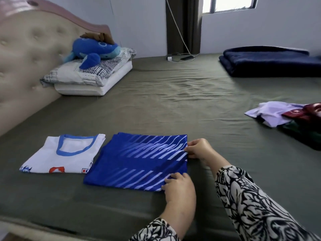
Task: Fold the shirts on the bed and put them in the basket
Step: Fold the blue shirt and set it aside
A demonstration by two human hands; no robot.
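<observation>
From my seat, the headboard (26, 54) fills the far left, with two stacked pillows (90, 77) against it and a blue plush (93, 51) on top, all well away from the work, I judge so the near strip of the bed (173, 105) stays free for folding.

Nearer, the white shirt (64, 155) lies folded flat, collar up, close to the front edge. It looks finished and parked within reach, probably waiting to be carried off with the others.

Just to its right, and overlapping its corner a little, the blue shirt (139, 159) lies as a flat rectangle. Both hands work its right edge. My left hand (178, 186) pinches the near right corner, fingers curled on the cloth. My right hand (198, 148) grips the far right corner the same way, thumb over the fabric. Holding both corners of one edge keeps it straight, so I take this as the start of another fold leftward, or a squaring of the layers.

Farther right, a loose pile (286, 115) of unfolded clothes, white, dark red and green, waits near the edge of view. Beyond it lies a folded navy blanket (267, 61).

I see no basket, so most of the task remains.
</observation>
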